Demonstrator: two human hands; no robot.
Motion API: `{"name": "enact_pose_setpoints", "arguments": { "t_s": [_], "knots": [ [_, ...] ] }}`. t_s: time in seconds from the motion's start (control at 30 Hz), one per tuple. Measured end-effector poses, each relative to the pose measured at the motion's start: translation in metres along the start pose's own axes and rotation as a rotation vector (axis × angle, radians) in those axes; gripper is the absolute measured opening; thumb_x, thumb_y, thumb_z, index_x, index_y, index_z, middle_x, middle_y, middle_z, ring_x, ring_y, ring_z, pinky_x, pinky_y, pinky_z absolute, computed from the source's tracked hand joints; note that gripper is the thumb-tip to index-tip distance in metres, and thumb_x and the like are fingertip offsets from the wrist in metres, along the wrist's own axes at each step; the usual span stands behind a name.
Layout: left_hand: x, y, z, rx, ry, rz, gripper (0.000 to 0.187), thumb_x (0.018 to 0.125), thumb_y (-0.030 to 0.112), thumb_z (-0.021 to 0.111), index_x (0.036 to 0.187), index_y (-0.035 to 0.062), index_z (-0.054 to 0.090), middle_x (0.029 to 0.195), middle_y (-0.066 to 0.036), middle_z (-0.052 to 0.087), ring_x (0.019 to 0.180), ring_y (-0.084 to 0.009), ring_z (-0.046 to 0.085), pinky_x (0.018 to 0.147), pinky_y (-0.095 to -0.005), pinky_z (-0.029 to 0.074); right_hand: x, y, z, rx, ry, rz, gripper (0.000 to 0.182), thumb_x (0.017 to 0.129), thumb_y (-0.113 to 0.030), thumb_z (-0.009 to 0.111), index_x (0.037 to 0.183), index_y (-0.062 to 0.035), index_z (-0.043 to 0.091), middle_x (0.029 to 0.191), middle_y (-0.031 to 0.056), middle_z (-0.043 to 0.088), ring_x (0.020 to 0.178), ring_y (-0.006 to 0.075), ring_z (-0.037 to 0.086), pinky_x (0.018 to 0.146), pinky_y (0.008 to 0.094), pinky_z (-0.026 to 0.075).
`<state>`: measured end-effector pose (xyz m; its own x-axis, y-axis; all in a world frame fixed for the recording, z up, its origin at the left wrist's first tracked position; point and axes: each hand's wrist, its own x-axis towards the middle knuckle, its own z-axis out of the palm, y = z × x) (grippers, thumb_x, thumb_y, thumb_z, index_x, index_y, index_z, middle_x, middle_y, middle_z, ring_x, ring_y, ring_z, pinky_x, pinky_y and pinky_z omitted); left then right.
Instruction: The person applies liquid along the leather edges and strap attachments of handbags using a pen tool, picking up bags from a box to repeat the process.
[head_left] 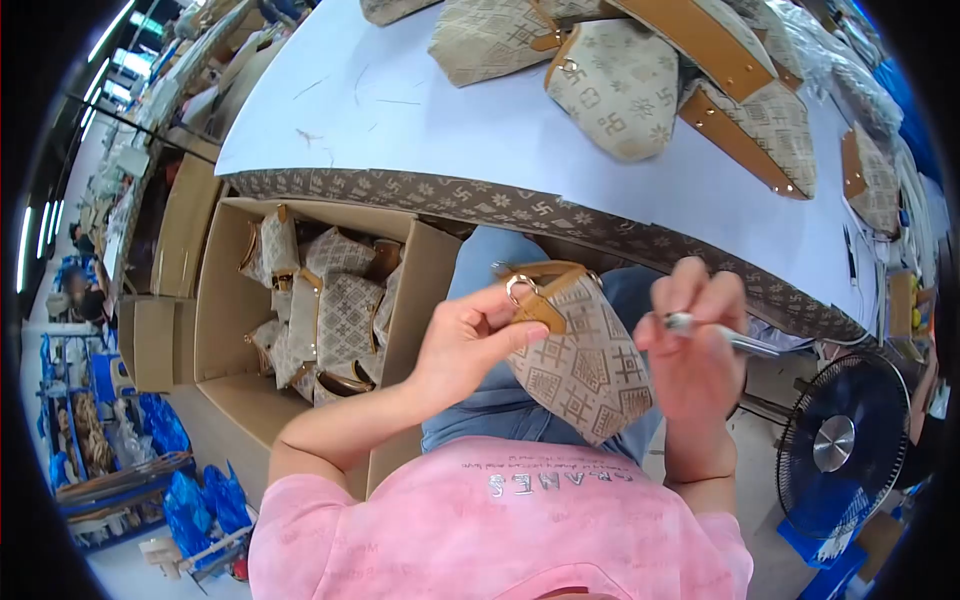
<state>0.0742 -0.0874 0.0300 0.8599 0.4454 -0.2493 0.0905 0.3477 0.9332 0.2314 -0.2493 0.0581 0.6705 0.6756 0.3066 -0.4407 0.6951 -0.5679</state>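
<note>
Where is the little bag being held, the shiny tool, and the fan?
patterned bag (585,375), head view, on its woven side panel.
metal tool (740,342), head view, on the shaft sticking out past the right hand (695,365).
fan (843,443), head view, on its silver centre hub.

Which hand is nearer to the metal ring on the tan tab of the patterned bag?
Left. The left hand pinches the tan tab right at the metal ring of the patterned bag. The right hand is off to the side, apart from the ring, holding a thin metal tool.

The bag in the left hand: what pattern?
Beige bag with brown geometric motifs and tan trim; head view.
</note>
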Motion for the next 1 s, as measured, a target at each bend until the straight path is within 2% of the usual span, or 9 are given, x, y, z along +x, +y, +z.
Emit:
{"name": "enact_pose_setpoints", "arguments": {
  "t_s": [0.07, 0.27, 0.37, 0.4, 0.5, 0.6, 0.77, 0.93, 1.0],
  "knots": [
    [0.001, -0.021, 0.007, -0.079, 0.002, -0.073, 0.024, 0.087, -0.001, 0.074, 0.11, -0.002, 0.07, 0.1, -0.004, 0.071, 0.091, -0.0097, 0.064, 0.08, -0.0239, 0.051, -0.01, 0.009, -0.009, -0.182, 0.022, 0.199, 0.014, 0.092, -0.006, 0.064, 0.091, -0.0015, 0.052, 0.094, 0.0095, 0.049, 0.073, 0.0124, 0.048, 0.077, 0.0356, 0.06],
    [0.002, -0.059, -0.019, -0.073, -0.06, -0.292, 0.018, 0.09, 0.006, 0.073, 0.106, 0.0002, 0.073, 0.094, -0.002, 0.072, 0.085, -0.0093, 0.066, 0.075, -0.0264, 0.053, -0.044, 0.052, -0.051, -0.216, 0.178, 0.414, 0.01, 0.09, 0.0, 0.06, 0.088, -0.0014, 0.051, 0.088, 0.0087, 0.05, 0.068, 0.0109, 0.049, 0.084, 0.0366, 0.06],
    [0.005, -0.039, -0.029, 0.575, -0.21, -0.108, 0.01, 0.085, 0.007, 0.076, 0.094, 0.0028, 0.074, 0.083, -0.003, 0.067, 0.074, -0.0133, 0.062, 0.066, -0.0287, 0.05, -0.054, 0.058, -0.058, -0.231, 0.198, 0.452, 0.01, 0.089, 0.003, 0.059, 0.086, -0.0014, 0.051, 0.086, 0.008, 0.05, 0.067, 0.0101, 0.05, 0.086, 0.0371, 0.06],
    [0.008, -0.032, -0.031, 0.578, -0.216, -0.12, 0.01, 0.085, 0.007, 0.076, 0.094, 0.0028, 0.074, 0.083, -0.003, 0.067, 0.074, -0.0133, 0.062, 0.066, -0.0287, 0.05, -0.053, 0.06, -0.056, -0.303, 0.171, 0.433, 0.011, 0.089, 0.003, 0.062, 0.087, -0.002, 0.053, 0.085, 0.0058, 0.052, 0.068, 0.0083, 0.051, 0.079, 0.0317, 0.054],
    [0.015, -0.009, -0.034, 1.028, -0.431, 0.276, 0.009, 0.084, 0.012, 0.077, 0.089, 0.0048, 0.075, 0.08, -0.007, 0.065, 0.067, -0.0217, 0.06, 0.061, -0.0331, 0.049, -0.047, 0.061, -0.052, -0.451, 0.112, 0.402, 0.013, 0.088, 0.002, 0.068, 0.087, -0.0032, 0.056, 0.084, 0.0013, 0.056, 0.071, 0.0047, 0.053, 0.064, 0.021, 0.044],
    [0.018, 0.007, -0.038, 1.127, -0.458, 0.431, 0.011, 0.083, 0.013, 0.077, 0.089, 0.0042, 0.075, 0.078, -0.008, 0.062, 0.065, -0.0253, 0.058, 0.059, -0.0348, 0.049, -0.045, 0.06, -0.05, -0.563, 0.077, 0.499, 0.015, 0.086, 0.008, 0.065, 0.084, -0.0013, 0.054, 0.086, 0.0058, 0.052, 0.074, 0.0098, 0.053, 0.088, 0.0327, 0.058],
    [0.037, -0.004, -0.032, 1.033, -0.41, 0.765, 0.01, 0.084, 0.011, 0.076, 0.088, 0.0021, 0.074, 0.075, -0.008, 0.06, 0.065, -0.0239, 0.057, 0.059, -0.0355, 0.048, -0.045, 0.062, -0.047, -0.618, 0.071, 0.51, 0.014, 0.086, 0.007, 0.067, 0.086, -0.0012, 0.055, 0.087, 0.0052, 0.053, 0.077, 0.0098, 0.054, 0.083, 0.0261, 0.054],
    [0.045, -0.029, -0.031, 0.74, -0.357, 0.487, 0.008, 0.087, 0.009, 0.073, 0.087, 0.0008, 0.073, 0.075, -0.006, 0.06, 0.067, -0.0187, 0.057, 0.061, -0.0319, 0.046, -0.047, 0.062, -0.047, -0.695, 0.079, 0.495, 0.014, 0.086, 0.006, 0.069, 0.087, -0.0011, 0.057, 0.087, 0.0047, 0.054, 0.078, 0.0096, 0.055, 0.075, 0.0228, 0.047],
    [0.047, -0.032, -0.029, 0.642, -0.32, 0.256, 0.009, 0.09, 0.008, 0.071, 0.086, 0.0005, 0.073, 0.078, -0.005, 0.061, 0.071, -0.014, 0.057, 0.063, -0.0285, 0.045, -0.048, 0.064, -0.046, -0.702, 0.077, 0.463, 0.014, 0.086, 0.006, 0.07, 0.087, -0.0013, 0.058, 0.088, 0.0046, 0.054, 0.077, 0.0094, 0.055, 0.072, 0.0224, 0.045]
  ]
}}
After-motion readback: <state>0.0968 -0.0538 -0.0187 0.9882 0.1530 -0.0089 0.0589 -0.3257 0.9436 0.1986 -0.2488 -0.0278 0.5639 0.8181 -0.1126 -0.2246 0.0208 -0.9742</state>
